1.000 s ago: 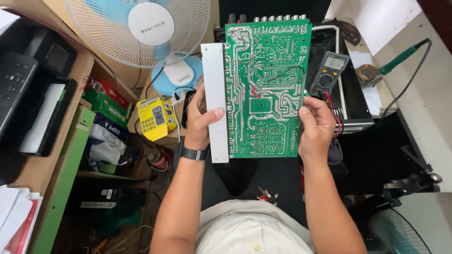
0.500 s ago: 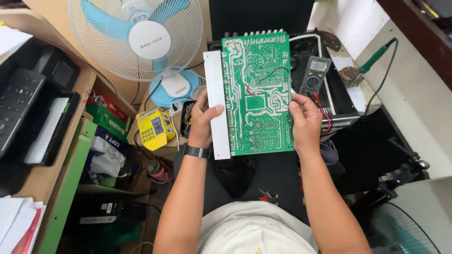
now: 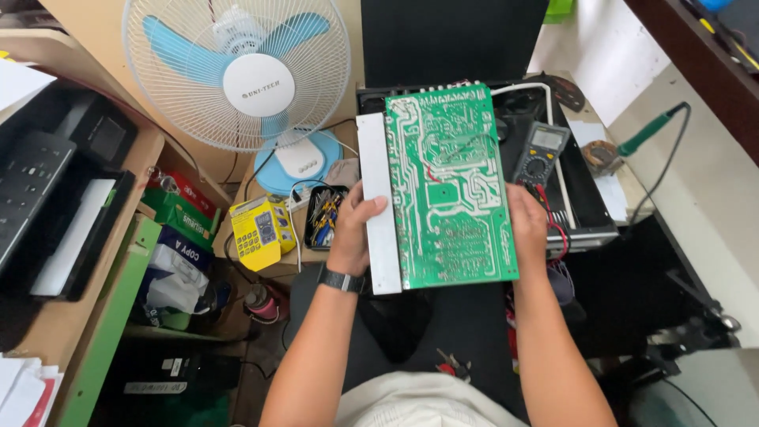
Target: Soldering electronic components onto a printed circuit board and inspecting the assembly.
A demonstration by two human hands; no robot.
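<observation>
I hold a large green circuit board (image 3: 451,190) in front of me, solder side up, with a white metal strip (image 3: 376,205) along its left edge. My left hand (image 3: 353,233), with a black watch on the wrist, grips the strip and the board's left edge. My right hand (image 3: 528,228) grips the board's right edge. Behind the board sits a black open equipment case (image 3: 585,205).
A grey multimeter (image 3: 542,154) with red leads rests on the case. A white and blue fan (image 3: 241,79) stands at left, with a yellow meter (image 3: 262,232) and a small parts tray (image 3: 322,216) below it. A green-handled soldering iron (image 3: 644,134) lies at right. A black printer (image 3: 47,198) sits far left.
The view has shifted slightly, with the board sitting a little higher in the frame. Both hands keep the same grip on the board's edges.
</observation>
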